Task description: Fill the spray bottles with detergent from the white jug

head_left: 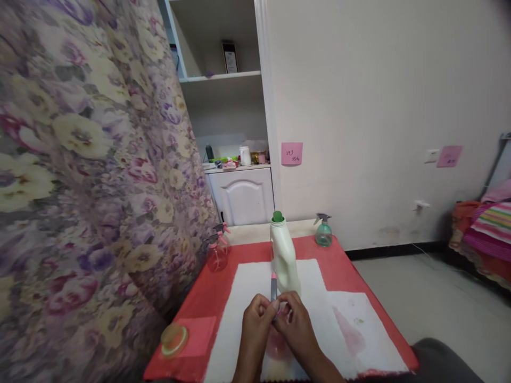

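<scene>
gray piece (273,288) (pink-tipped) between left hand (256,321) and right hand (296,322)

Grey piece with pink tip (273,284): lower end hidden in left hand (256,319) fingers; right hand's (294,317) exact hold on it unclear. See-through pink object (276,348) below both hands: top and sides covered by them, shape unclear. Pale jug (282,250) ahead of right hand: base partly blocked by it. Wall note (291,153) beyond right hand: writing too small; note farther right (450,156), blurred. Curtain (80,159) left of left hand, bedding (489,223) far right of right hand: both cut off at frame edges.
</scene>
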Action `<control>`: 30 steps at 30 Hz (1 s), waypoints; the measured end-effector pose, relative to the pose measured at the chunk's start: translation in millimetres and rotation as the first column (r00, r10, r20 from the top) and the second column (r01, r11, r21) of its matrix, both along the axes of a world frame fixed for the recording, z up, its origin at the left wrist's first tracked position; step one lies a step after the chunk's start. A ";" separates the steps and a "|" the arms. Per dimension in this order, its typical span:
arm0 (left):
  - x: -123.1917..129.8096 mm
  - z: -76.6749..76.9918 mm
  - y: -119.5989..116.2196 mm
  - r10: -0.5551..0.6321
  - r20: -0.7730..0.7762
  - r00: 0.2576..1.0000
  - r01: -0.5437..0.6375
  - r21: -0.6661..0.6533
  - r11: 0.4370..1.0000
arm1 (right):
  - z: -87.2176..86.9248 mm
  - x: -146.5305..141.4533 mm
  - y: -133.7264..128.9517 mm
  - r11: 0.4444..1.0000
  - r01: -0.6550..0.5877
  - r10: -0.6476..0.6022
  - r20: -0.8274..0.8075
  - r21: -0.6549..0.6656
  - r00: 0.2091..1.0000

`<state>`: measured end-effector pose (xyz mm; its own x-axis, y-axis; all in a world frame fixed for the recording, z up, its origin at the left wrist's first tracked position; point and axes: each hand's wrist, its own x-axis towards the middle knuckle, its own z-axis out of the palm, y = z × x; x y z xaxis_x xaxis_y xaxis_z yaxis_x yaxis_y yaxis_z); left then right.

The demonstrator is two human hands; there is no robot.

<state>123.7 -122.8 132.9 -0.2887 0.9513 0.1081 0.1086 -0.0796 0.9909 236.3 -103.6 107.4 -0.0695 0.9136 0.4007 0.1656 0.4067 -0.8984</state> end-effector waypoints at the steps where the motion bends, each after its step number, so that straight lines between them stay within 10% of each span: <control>1: -0.2 -0.2 0.0 0.003 -0.010 1.000 -0.003 0.007 1.000 | 0.0 0.2 -0.6 1.000 -0.019 0.019 -0.007 0.018 1.000; 30: 4.2 18.1 -4.0 0.049 -0.075 0.996 -0.049 -0.005 0.999 | -8.6 1.9 -1.3 0.989 -0.104 0.107 -0.027 0.104 0.994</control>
<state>127.9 -126.8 150.9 -0.3264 0.9370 0.1248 0.1860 -0.0658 0.9803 238.2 -104.9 98.8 -0.1490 0.8557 0.4955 0.0886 0.5107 -0.8552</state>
